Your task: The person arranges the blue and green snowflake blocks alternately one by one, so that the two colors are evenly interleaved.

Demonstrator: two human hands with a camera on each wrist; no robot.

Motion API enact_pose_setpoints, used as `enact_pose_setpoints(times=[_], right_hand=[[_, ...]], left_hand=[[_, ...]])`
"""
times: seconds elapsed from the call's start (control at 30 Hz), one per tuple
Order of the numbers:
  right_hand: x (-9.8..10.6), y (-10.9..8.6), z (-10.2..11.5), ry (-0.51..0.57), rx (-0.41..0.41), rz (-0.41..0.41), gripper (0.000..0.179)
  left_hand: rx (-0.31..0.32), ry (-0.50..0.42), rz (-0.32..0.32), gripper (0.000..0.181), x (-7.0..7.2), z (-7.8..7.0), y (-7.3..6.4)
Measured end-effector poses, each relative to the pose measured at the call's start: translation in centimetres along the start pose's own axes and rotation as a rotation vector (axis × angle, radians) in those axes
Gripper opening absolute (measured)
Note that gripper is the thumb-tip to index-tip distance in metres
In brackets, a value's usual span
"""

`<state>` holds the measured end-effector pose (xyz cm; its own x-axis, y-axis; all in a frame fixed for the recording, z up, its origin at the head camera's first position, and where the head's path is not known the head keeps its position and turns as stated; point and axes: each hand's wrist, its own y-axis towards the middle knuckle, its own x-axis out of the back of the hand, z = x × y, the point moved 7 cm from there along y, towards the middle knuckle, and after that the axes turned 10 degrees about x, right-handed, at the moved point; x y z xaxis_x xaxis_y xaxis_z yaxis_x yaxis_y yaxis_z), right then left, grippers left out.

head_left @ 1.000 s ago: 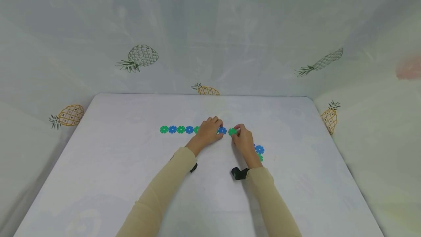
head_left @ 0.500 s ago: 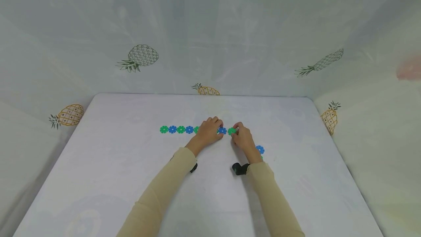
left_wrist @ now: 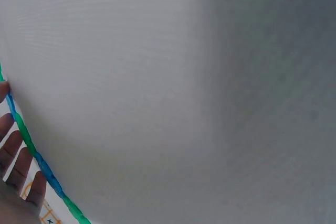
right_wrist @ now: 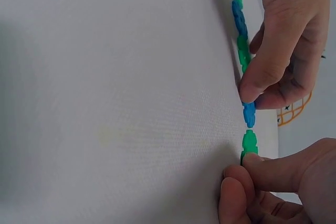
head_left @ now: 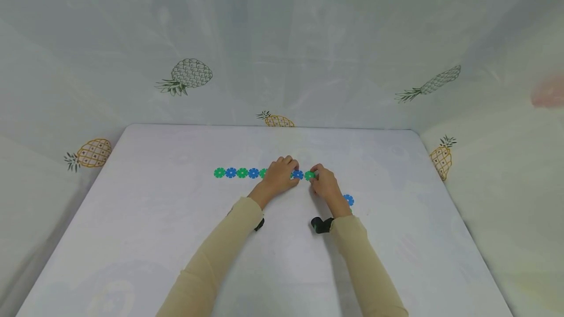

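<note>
A straight row of interlocking flower-shaped discs, alternating green and blue, lies across the white table; its far left piece is a green disc (head_left: 219, 172). My left hand (head_left: 276, 176) covers part of the row and pinches the blue disc (head_left: 297, 174) at its right end between thumb and fingertip. Facing it, my right hand (head_left: 326, 184) pinches a single green disc (head_left: 309, 175) by its right side. In the right wrist view a thin gap parts this green disc (right_wrist: 250, 140) from the blue disc (right_wrist: 249, 115). The left wrist view catches more of the row (left_wrist: 46, 171) along the left fingers.
Another blue disc (head_left: 348, 200) lies on the table (head_left: 396, 258) beside my right wrist, with a bit of green half hidden below it. A black wrist camera (head_left: 321, 225) sticks out from the right sleeve. Pineapple-printed cloth (head_left: 282, 62) rises behind the table's far edge.
My right hand has moved slightly left with the green disc, narrowing the gap to the blue disc. The right forearm now covers more of the loose discs. The left hand stays in place.
</note>
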<state>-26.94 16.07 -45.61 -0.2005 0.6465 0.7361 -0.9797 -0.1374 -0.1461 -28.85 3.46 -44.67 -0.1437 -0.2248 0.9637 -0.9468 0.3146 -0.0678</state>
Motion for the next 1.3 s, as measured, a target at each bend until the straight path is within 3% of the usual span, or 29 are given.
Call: enact_pose_setpoints(times=[0.33, 0.53, 1.3], right_hand=[[0.24, -0.21, 0.36, -0.031, 0.031, 0.006, 0.034], [0.09, -0.29, 0.14, -0.019, -0.001, 0.002, 0.039], [0.03, -0.17, -0.1, -0.017, 0.02, 0.007, 0.034]], left_hand=[[-0.011, -0.007, -0.021, 0.032, 0.07, -0.05, 0.05], [-0.01, -0.017, -0.01, 0.032, 0.06, 0.03, 0.09], [0.001, -0.032, 0.005, 0.034, 0.02, 0.04, 0.18]])
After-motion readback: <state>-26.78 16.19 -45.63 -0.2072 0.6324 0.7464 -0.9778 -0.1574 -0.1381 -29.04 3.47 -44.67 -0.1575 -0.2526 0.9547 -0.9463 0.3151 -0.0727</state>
